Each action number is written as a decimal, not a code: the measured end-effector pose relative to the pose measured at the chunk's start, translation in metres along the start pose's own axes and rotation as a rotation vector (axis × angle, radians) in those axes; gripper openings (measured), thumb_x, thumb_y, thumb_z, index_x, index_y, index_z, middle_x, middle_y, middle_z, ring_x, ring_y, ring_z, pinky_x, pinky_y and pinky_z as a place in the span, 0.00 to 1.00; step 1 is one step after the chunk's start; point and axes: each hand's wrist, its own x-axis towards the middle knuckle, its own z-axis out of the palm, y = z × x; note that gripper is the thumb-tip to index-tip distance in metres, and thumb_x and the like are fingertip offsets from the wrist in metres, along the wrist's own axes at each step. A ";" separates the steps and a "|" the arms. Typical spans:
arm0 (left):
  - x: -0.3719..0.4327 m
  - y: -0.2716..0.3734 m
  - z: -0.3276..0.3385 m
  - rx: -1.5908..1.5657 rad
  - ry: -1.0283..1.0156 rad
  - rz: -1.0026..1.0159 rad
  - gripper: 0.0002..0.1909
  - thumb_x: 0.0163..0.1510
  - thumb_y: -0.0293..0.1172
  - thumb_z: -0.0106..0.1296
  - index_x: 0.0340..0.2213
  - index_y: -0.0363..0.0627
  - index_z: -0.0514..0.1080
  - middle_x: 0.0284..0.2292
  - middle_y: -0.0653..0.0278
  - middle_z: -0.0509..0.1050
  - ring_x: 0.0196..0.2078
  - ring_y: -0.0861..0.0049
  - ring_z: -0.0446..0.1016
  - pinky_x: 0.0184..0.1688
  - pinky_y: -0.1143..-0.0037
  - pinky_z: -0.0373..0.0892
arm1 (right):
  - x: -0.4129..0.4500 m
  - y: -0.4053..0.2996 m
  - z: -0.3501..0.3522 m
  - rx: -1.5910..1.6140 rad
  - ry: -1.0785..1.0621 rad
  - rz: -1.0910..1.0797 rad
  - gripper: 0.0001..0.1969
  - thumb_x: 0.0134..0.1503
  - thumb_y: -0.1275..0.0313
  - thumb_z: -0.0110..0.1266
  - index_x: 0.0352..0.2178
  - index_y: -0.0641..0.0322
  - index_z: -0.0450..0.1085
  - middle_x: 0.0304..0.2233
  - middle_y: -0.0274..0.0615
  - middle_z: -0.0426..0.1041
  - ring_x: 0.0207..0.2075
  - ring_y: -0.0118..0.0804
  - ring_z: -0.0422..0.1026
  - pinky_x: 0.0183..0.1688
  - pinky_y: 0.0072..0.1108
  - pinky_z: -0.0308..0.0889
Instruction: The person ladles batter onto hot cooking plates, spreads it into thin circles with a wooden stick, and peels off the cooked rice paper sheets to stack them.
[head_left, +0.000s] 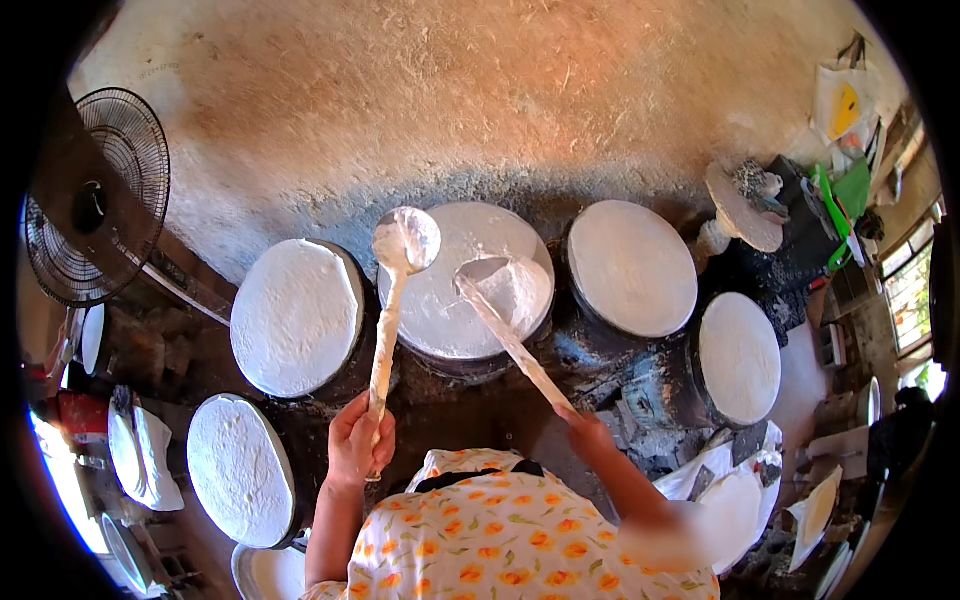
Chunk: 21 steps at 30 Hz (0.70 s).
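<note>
My left hand (358, 441) grips the lower handle of a metal ladle (405, 244), its round bowl raised and its handle caked with pale paste. That bowl is over the left edge of the middle pot (457, 367), whose round top is white. My right hand (589, 441) is closed around the end of a pale, crusted utensil handle (517, 349) that slants up to the left. Its far end meets the white layer (442, 319) beside a dark gap and a pale, rounded patch. I cannot tell the shape of its head.
White-topped round vessels stand on both sides: two at left (296, 322) (240, 469), two at right (634, 270) (740, 360). An earthen wall (420, 97) rises behind. A fan (97, 199) is at far left. White cloths or sheets (727, 510) lie at lower right.
</note>
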 end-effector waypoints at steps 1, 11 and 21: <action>-0.001 0.000 0.001 0.000 0.011 0.008 0.09 0.59 0.29 0.36 0.26 0.40 0.61 0.13 0.70 0.59 0.09 0.89 0.55 0.09 0.85 0.54 | 0.000 0.006 -0.005 -0.051 0.009 0.051 0.25 0.48 0.79 0.46 0.48 0.43 0.66 0.23 0.52 0.70 0.24 0.54 0.70 0.28 0.37 0.66; -0.011 -0.002 0.018 -0.059 0.137 0.000 0.07 0.58 0.27 0.36 0.29 0.39 0.61 0.16 0.69 0.61 0.10 0.88 0.56 0.09 0.85 0.55 | 0.175 -0.007 -0.037 0.318 0.186 0.033 0.23 0.48 0.83 0.44 0.47 0.56 0.66 0.44 0.50 0.70 0.45 0.49 0.69 0.44 0.27 0.67; -0.015 -0.007 0.006 -0.064 0.108 0.003 0.07 0.59 0.27 0.36 0.34 0.37 0.62 0.18 0.67 0.62 0.10 0.87 0.57 0.10 0.84 0.56 | 0.140 -0.028 -0.024 0.437 0.058 -0.001 0.31 0.45 0.85 0.41 0.54 0.53 0.60 0.51 0.48 0.66 0.54 0.45 0.64 0.52 0.25 0.61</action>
